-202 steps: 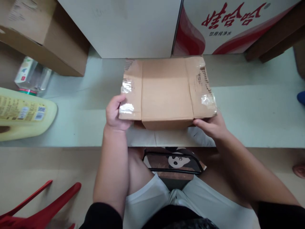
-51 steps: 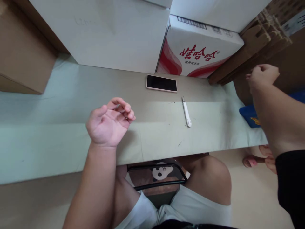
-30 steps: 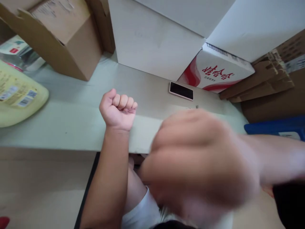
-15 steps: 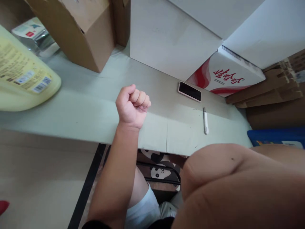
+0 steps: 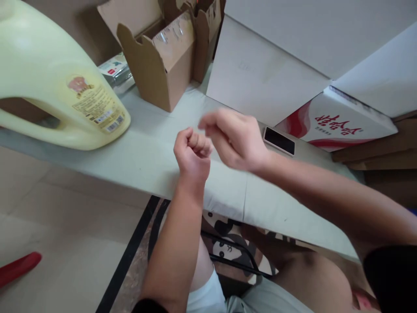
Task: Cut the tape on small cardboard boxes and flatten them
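My left hand (image 5: 193,152) is closed in a fist above the pale green tabletop (image 5: 156,161). Whatever its curled fingers may hold is hidden. Close by on the right, my right hand (image 5: 239,140) has its fingers bent and pressed together, pointing towards the left fist. Its fingertips are blurred, and I cannot make out anything in them. A small gap or slight overlap lies between the two hands; which one, I cannot tell. Just beyond my right wrist lies a dark-screened phone (image 5: 279,141). My right forearm covers part of the tabletop.
A big yellow jug with a handle (image 5: 97,134) stands at the left. Behind are an open cardboard box (image 5: 154,74), a clear package (image 5: 119,71), white boxes (image 5: 257,61) and a red-and-white carton (image 5: 352,117). Below the table's front edge is a panda-patterned surface (image 5: 224,248).
My right hand has come into view from the right, beside my left fist. The view has shifted left. A white-handled tool that lay near the phone no longer shows.
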`<state>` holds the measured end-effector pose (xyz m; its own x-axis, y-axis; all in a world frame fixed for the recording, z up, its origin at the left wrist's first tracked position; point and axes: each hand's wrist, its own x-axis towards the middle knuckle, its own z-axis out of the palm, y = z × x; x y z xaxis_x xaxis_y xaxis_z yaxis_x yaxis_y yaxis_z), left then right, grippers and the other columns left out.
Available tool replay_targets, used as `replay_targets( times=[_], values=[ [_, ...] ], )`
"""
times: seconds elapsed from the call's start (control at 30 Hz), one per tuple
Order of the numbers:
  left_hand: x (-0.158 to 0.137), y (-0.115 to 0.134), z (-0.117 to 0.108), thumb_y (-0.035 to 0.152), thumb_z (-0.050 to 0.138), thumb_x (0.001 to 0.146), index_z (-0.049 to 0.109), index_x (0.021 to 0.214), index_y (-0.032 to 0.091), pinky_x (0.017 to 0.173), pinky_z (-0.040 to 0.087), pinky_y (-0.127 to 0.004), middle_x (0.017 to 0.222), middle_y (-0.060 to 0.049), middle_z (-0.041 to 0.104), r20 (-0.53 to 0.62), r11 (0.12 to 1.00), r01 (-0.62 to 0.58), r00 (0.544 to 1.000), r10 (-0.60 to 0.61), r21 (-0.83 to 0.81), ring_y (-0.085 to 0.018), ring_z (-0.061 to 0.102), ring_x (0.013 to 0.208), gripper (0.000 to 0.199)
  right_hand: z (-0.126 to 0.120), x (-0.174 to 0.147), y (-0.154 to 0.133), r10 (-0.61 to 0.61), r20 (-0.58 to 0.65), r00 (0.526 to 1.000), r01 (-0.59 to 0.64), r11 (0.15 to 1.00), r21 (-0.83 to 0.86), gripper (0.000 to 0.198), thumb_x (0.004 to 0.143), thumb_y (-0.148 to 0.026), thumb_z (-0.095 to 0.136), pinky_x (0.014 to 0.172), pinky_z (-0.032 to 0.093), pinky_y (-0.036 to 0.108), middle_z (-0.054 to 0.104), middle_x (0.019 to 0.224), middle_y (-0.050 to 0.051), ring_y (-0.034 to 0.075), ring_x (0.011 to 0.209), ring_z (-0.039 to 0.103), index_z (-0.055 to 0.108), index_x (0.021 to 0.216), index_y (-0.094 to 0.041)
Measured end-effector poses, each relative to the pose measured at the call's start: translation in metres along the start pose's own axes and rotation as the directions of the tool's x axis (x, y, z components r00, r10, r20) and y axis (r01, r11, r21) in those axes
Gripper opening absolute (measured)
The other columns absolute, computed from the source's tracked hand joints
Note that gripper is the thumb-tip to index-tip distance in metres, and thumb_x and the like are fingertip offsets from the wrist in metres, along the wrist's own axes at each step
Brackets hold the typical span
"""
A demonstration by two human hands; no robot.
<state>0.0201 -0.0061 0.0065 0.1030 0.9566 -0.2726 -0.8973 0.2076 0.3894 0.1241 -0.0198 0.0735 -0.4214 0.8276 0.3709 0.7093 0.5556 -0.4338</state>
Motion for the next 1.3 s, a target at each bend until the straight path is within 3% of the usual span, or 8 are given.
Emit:
replay_targets(
  times=[0.27,0.5,0.63,0.8,0.9,1.03,1.17,1.3],
  values=[
    [0.007,0.005,-0.003,0.026,0.042,0.096,0.007,0.058,0.020,0.041,0.020,-0.025,0.052,0.005,0.007,-0.130,0.997,-0.060,0.989,0.065,0.046,-0.008,0.018,0.041,0.052,0.049,0.136,0.030,0.134,0.124,0.983,-0.129,0.990,-0.049,0.021,0.091,-0.004,0.053,0.118,0.045,0.027,0.037,0.163,0.001,0.009,0.140,0.052,0.060,0.107,-0.016],
    [0.014,0.007,-0.008,0.026,0.045,0.094,0.011,0.059,0.020,0.044,0.023,-0.026,0.052,0.005,0.012,-0.202,0.968,-0.183,0.955,0.216,0.171,-0.008,0.021,0.042,0.048,0.070,0.144,0.044,0.075,0.195,0.978,-0.073,0.997,-0.017,0.050,0.090,0.000,0.047,0.125,0.036,0.030,0.044,0.162,-0.006,0.010,0.148,0.047,0.058,0.136,-0.015],
    [0.024,0.018,-0.031,0.029,0.044,0.094,0.020,0.065,0.020,0.052,0.033,-0.026,0.056,0.004,0.023,-0.303,0.831,-0.460,0.781,0.546,0.313,-0.010,0.031,0.048,0.039,0.057,0.086,0.061,0.145,-0.104,0.984,-0.127,0.979,0.161,0.041,0.092,-0.005,0.051,0.106,0.057,0.025,0.063,0.144,-0.002,0.012,0.125,0.065,0.067,0.127,-0.018],
    [0.035,0.034,-0.066,0.044,0.038,0.098,0.040,0.077,0.023,0.069,0.044,-0.031,0.081,0.004,0.057,-0.322,0.718,-0.533,0.652,0.686,0.449,-0.015,0.063,0.085,0.030,0.011,-0.046,0.065,0.359,-0.407,0.840,-0.214,0.909,0.358,0.020,0.094,-0.031,0.056,0.075,0.065,0.038,0.075,0.095,0.002,0.021,0.086,0.076,0.073,0.084,-0.026],
    [0.035,0.027,-0.060,0.039,0.039,0.098,0.052,0.081,0.027,0.077,0.048,-0.033,0.092,0.006,0.067,-0.213,0.743,-0.516,0.741,0.637,0.427,-0.016,0.066,0.106,0.024,-0.028,-0.126,0.055,0.283,-0.546,0.789,-0.007,0.892,0.452,0.020,0.086,-0.030,0.065,0.054,0.059,0.038,0.074,0.076,0.002,0.024,0.074,0.075,0.073,0.067,-0.031],
    [0.025,-0.012,-0.017,0.042,0.026,0.102,0.063,0.088,0.029,0.088,0.051,-0.034,0.104,0.003,0.074,0.087,0.783,-0.396,0.909,0.407,0.479,-0.019,0.065,0.122,0.042,-0.072,-0.204,0.040,0.285,-0.569,0.771,-0.095,0.936,0.340,0.021,0.084,-0.035,0.070,0.042,0.049,0.040,0.073,0.068,0.004,0.021,0.049,0.063,0.072,0.064,-0.030],
    [0.010,-0.064,0.015,0.049,0.032,0.102,0.071,0.089,0.022,0.090,0.055,-0.035,0.102,-0.004,0.077,0.261,0.869,-0.268,0.951,0.168,0.416,-0.022,0.069,0.109,0.049,-0.085,-0.244,0.046,0.308,-0.633,0.710,-0.145,0.944,0.297,0.029,0.084,-0.034,0.067,0.042,0.047,0.039,0.075,0.070,0.004,0.019,0.044,0.058,0.064,0.056,-0.026],
    [-0.001,-0.094,0.020,0.057,0.034,0.102,0.074,0.086,0.022,0.086,0.055,-0.037,0.098,-0.005,0.078,0.365,0.869,-0.247,0.927,0.084,0.430,-0.025,0.070,0.102,0.056,-0.073,-0.264,0.076,0.331,-0.752,0.570,-0.204,0.944,0.261,0.021,0.082,-0.027,0.062,0.056,0.056,0.038,0.074,0.073,0.002,0.024,0.071,0.074,0.066,0.062,-0.027]
  ],
)
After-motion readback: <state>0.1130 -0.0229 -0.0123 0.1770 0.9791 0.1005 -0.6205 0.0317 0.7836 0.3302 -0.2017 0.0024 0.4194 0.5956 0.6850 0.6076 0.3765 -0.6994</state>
